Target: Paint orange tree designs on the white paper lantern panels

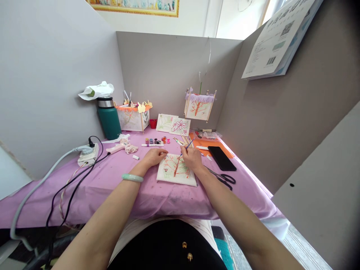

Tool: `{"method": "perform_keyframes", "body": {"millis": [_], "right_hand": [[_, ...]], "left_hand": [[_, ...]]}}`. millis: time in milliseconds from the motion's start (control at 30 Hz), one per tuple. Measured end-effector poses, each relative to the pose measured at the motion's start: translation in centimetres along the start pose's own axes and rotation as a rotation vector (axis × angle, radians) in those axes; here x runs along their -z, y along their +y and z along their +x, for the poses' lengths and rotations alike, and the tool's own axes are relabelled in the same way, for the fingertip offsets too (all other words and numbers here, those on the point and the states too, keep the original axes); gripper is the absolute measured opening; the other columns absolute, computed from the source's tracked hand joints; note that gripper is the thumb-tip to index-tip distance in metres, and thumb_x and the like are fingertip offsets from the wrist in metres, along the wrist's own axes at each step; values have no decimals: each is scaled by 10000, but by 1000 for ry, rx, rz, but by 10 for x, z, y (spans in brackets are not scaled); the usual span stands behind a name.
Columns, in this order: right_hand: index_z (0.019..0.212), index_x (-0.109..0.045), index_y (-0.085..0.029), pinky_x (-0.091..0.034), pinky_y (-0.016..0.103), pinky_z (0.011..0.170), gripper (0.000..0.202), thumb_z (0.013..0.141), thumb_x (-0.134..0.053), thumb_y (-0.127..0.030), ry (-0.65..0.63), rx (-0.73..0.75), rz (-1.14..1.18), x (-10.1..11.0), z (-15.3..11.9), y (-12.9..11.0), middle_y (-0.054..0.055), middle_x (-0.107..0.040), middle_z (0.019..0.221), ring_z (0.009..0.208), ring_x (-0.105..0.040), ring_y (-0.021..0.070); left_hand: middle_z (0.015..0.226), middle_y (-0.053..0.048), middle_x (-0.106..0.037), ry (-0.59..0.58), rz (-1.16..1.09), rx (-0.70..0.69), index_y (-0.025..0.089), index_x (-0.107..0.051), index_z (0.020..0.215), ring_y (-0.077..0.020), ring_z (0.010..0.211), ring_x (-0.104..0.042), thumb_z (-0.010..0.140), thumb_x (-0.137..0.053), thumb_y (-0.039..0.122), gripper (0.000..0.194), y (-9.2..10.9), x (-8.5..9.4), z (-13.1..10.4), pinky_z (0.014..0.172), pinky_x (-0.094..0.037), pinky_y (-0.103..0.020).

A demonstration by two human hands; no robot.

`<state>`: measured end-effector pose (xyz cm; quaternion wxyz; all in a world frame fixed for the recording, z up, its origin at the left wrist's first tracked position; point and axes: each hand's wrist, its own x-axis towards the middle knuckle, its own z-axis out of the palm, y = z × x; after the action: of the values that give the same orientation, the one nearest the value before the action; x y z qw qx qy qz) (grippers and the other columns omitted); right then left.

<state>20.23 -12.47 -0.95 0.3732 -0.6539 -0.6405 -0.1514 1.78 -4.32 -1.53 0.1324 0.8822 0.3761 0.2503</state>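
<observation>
A thin paintbrush with a blue handle [191,143] is pinched in my right hand [191,157], its tip low over a white painted sheet [165,178]. The sheet lies on a folded white layer and bears a red-orange branching tree with small green and red marks. At the sheet's upper left corner rests my left hand [154,157], fingers bent together on the edge; a green bangle [132,177] circles that wrist. Small paint pots [156,141] stand beyond the sheet, with a white marker [152,145] before them. Black scissors [222,177] lie right of my right hand.
A black phone [222,158] lies on an orange sheet at right. Left stand a green bottle [109,119], a pink glue gun [119,147] and a power strip [88,154] with cables. A decorated paper lantern [198,108] hangs behind; another box-shaped lantern [132,119] stands back left. Grey partitions enclose the table.
</observation>
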Motion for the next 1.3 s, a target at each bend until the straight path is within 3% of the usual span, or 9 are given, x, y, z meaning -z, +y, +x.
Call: {"method": "perform_keyframes", "body": {"millis": [867, 1300], "right_hand": [[680, -635, -181, -287, 241, 548, 448, 897, -317, -409, 7, -29, -54, -1, 1, 1, 62, -656, 642, 625, -598, 151], [614, -581, -189, -364, 185, 577, 404, 879, -356, -396, -131, 61, 337, 5, -1, -7, -7, -603, 539, 583, -582, 103]], "left_hand": [[1042, -36, -663, 1, 5, -2, 200, -660, 1016, -176, 942, -598, 780, -415, 310, 358, 0, 0, 0, 833, -442, -261], [1044, -25, -663, -1, -2, 9, 207, -659, 1021, -173, 946, -597, 779, -424, 321, 356, -2, -1, 1, 838, -441, -248]]}}
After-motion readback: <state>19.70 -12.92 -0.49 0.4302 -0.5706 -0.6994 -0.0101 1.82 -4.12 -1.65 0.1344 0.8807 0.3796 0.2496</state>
